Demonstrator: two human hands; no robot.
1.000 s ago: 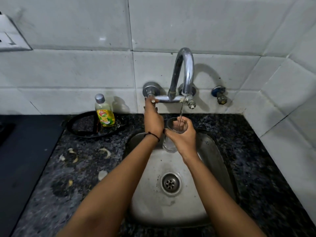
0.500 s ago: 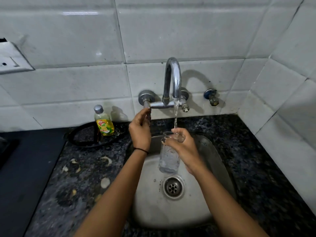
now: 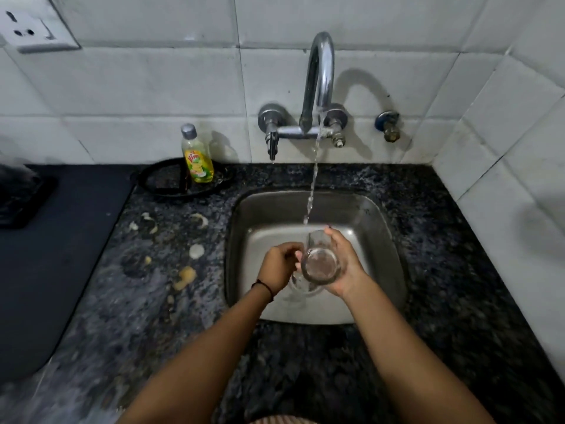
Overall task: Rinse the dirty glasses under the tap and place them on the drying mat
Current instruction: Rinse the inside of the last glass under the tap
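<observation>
Clear cylindrical drinking glass is held over the stainless steel sink basin, tilted w/ its mouth pointing away toward the wall and its round base facing the camera. Right hand is wrapped around the glass from its 3 o'clock side, fingers curled over the far rim, grasping it firmly. Left hand sits at the glass's 9 o'clock, fingers curled in a loose fist w/ fingertips touching or nearly touching the glass wall; can't tell if it truly grips the glass or just rests against it. A thin black band circles the left wrist. Curved chrome wall-mounted tap is at 12 o'clock from the glass, and a thin stream of water falls from it, landing just at or beyond the glass's far rim. On the dark speckled granite countertop, at approx 10 o'clock from the sink, a yellow dish-soap bottle w/ grey cap stands upright on a black round tray. Pale food scraps lie scattered at 9 o'clock from the sink. A dark flat mat covers the counter further out at 9 o'clock, well apart from the glass. A white wall socket sits far up at 10 o'clock.
</observation>
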